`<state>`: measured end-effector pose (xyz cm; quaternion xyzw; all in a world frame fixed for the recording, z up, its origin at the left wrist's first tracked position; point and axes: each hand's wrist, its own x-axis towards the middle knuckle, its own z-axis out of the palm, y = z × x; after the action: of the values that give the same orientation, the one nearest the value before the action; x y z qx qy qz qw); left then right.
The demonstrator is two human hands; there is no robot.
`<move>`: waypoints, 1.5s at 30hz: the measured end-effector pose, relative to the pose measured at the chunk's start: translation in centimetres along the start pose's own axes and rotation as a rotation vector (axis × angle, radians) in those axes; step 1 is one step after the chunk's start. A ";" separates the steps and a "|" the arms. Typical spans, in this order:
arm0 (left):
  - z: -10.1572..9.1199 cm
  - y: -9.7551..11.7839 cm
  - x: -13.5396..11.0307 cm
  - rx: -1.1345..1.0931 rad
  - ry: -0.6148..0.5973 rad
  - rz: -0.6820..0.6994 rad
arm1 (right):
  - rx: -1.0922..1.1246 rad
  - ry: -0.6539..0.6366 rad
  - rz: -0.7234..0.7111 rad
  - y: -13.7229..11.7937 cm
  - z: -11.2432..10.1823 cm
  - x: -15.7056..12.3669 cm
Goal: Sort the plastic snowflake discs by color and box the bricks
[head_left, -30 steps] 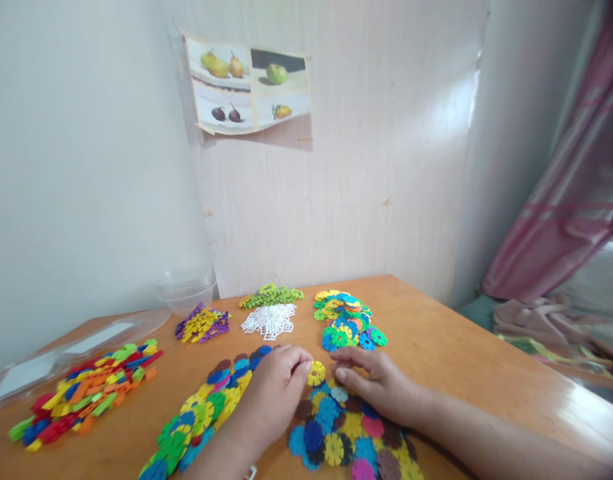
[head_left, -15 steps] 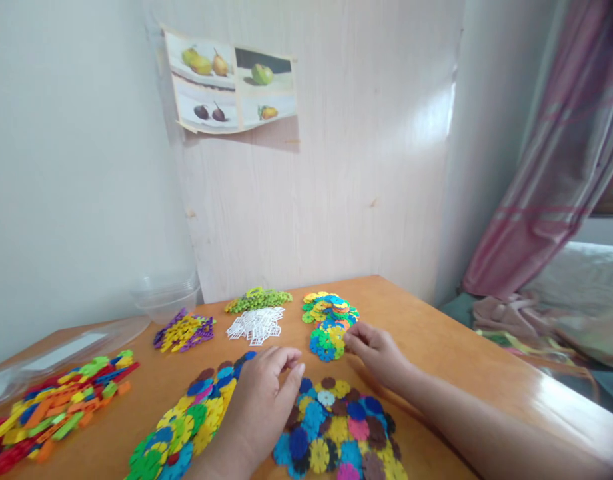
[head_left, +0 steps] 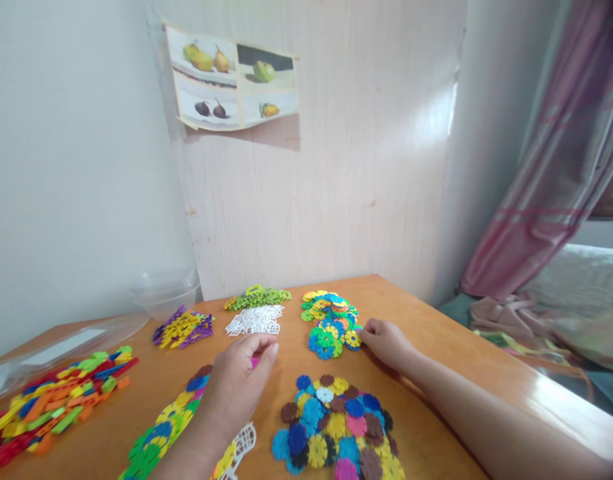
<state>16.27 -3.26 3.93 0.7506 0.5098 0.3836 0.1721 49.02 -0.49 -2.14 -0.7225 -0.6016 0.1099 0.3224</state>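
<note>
My left hand [head_left: 234,387] hovers over the left heap of flower discs [head_left: 161,430], fingers curled in a pinch on a small pink piece [head_left: 255,362]. My right hand [head_left: 386,341] lies on the table further back, fingertips closed on a small yellow disc [head_left: 353,339] at the right edge of the pile of small bright discs [head_left: 329,317]. Between my forearms lies a pile of larger flower discs [head_left: 331,427] in blue, brown, yellow and pink. A white mesh piece [head_left: 242,441] shows beside my left wrist.
Further piles lie on the orange table [head_left: 436,347]: white pieces [head_left: 254,321], green pieces [head_left: 259,297], purple and yellow pieces [head_left: 182,327], coloured sticks [head_left: 61,400]. A clear tub [head_left: 166,293] and lid [head_left: 61,347] stand by the wall. Curtain and bedding are at the right.
My right hand carried the yellow disc from between the hands back to the small-disc pile. My left hand lifted off the table edge of the left heap and now pinches a pink piece.
</note>
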 end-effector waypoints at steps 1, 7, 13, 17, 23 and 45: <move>-0.1 -0.2 0.1 -0.008 0.001 -0.009 | -0.010 -0.001 -0.001 -0.1 -0.1 -0.1; -1.5 -1.3 0.8 -0.034 0.015 -0.105 | -0.059 -0.004 -0.049 -0.6 -0.4 -0.8; -3.1 -3.3 0.7 0.171 -0.077 -0.173 | 0.074 -0.050 -0.236 -2.2 0.7 -2.6; -3.8 -4.3 0.2 0.403 -0.190 -0.209 | 0.133 -0.133 -0.355 -3.2 1.3 -4.1; -3.9 -4.6 -0.1 0.573 -0.257 -0.113 | 0.140 -0.203 -0.395 -3.5 1.4 -4.6; -3.8 -3.7 0.2 0.670 -0.226 -0.123 | 0.103 -0.274 -0.384 -3.6 1.0 -4.6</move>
<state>11.13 -2.02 4.08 0.7709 0.6294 0.0983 -0.0055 44.45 -4.26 -1.82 -0.5557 -0.7597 0.1743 0.2893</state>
